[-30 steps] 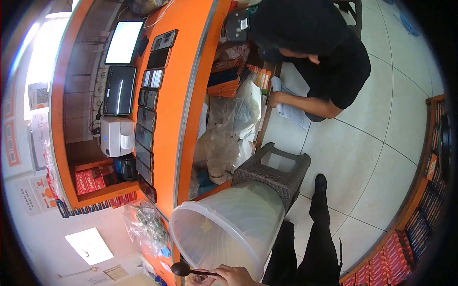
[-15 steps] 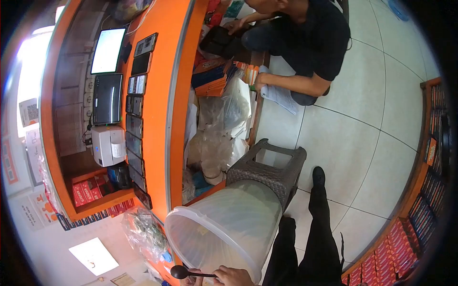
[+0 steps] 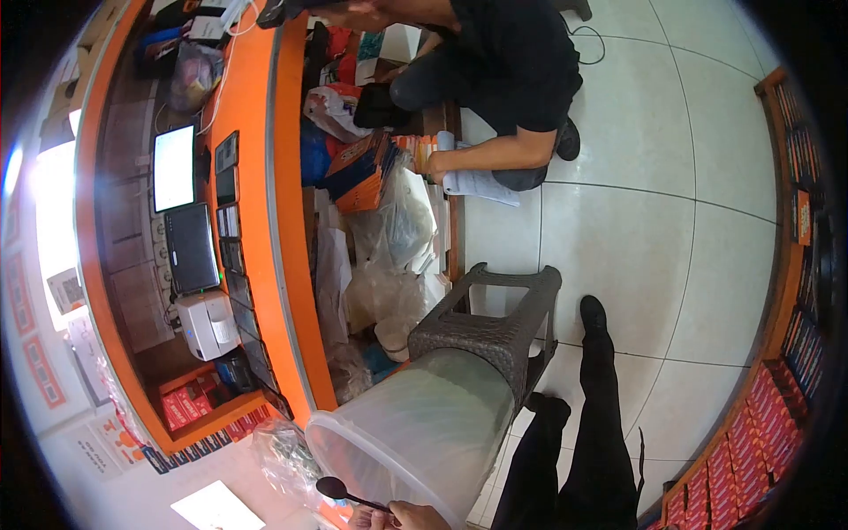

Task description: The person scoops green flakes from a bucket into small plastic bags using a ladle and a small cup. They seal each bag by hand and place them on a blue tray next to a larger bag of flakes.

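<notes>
A black spoon (image 3: pixel 332 488) slants across the bottom of the head view, its bowl to the left over the rim of the translucent plastic tub. My right hand (image 3: pixel 419 516) is closed on the handle near its end. Beside it, the fingers of my left hand (image 3: pixel 363 518) are closed at the handle's middle, partly cut off by the frame edge. The large tub (image 3: pixel 424 415) lies tilted in view, its wide mouth toward my hands and its base against a dark woven-pattern plastic stool (image 3: pixel 468 331).
An orange counter (image 3: pixel 296 265) carries a row of phones, a monitor (image 3: pixel 175 168) and a white printer (image 3: pixel 208 325). A person in black (image 3: pixel 521 71) crouches beside shelves of bags and papers, one hand on a cloth (image 3: pixel 481 187). Red boxes (image 3: pixel 746 450) line the right shelf.
The view has shifted, so the counter's things appear lower and the crouching person farther left. That person's head is now over the counter edge. Both my hands stay at the spoon.
</notes>
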Motion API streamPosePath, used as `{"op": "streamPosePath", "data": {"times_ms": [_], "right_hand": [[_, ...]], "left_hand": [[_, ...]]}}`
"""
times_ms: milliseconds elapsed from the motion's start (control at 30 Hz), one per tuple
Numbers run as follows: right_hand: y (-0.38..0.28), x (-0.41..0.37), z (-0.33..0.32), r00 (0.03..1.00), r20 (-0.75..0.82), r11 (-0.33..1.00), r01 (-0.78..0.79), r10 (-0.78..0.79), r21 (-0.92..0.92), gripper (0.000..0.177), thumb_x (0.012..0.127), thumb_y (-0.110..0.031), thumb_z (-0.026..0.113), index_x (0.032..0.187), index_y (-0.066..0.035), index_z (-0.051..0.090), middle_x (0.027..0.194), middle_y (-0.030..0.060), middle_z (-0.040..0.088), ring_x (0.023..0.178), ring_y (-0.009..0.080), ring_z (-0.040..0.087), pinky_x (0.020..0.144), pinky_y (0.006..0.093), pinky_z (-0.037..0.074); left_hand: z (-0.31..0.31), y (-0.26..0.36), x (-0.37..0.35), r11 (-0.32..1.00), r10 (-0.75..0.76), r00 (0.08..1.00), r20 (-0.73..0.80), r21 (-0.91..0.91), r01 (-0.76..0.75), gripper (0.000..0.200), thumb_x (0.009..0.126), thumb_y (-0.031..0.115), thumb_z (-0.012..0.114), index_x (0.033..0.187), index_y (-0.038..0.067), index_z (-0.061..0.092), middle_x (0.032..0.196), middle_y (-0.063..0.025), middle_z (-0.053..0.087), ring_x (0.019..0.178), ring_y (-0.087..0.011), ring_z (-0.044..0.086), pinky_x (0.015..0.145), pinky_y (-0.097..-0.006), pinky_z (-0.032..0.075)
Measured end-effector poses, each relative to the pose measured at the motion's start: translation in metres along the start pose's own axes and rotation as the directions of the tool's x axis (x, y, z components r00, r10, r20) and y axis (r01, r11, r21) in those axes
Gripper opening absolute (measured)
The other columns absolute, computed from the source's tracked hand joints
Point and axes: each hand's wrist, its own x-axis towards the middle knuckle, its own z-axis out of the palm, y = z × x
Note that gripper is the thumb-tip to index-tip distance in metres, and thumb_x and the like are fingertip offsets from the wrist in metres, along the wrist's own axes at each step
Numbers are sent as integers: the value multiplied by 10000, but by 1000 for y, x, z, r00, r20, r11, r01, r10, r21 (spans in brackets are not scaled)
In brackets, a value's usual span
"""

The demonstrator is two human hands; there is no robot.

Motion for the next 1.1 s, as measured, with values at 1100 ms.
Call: {"op": "streamPosePath", "data": {"times_ms": [1100], "right_hand": [[-124, 162, -254, 991, -120, 990, -71, 56, -122, 252, 927, -170, 449, 1154, -75, 504, 668, 53, 596, 538, 130, 547, 510, 266, 417]], "left_hand": [[36, 18, -28, 980, 193, 976, -96, 63, -187, 129, 864, 137, 574, 844, 22, 628, 740, -87, 618, 661, -171, 552, 635, -279, 450]]}}
